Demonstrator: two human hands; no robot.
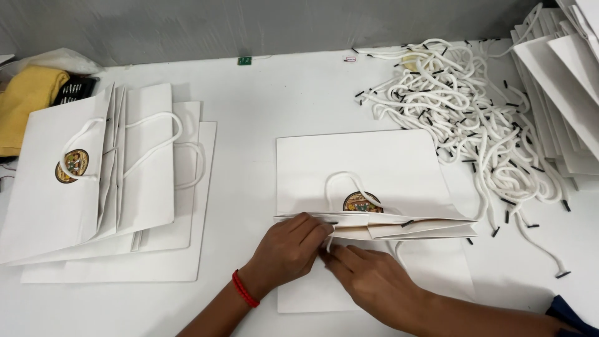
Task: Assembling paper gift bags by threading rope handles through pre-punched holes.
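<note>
A white paper bag lies flat in the middle of the white table, with a round gold emblem and a white cord handle looped on its upper face. My left hand, with a red band at the wrist, pinches the bag's open top edge at its left end. My right hand lies just beside it, fingertips at the same edge and touching a white cord that runs under the flap. A black cord tip pokes out of the edge further right.
A stack of finished white bags with cord handles lies at the left. A heap of white cords with black tips sits at the back right, beside a pile of flat white bags. A yellow cloth is at the far left.
</note>
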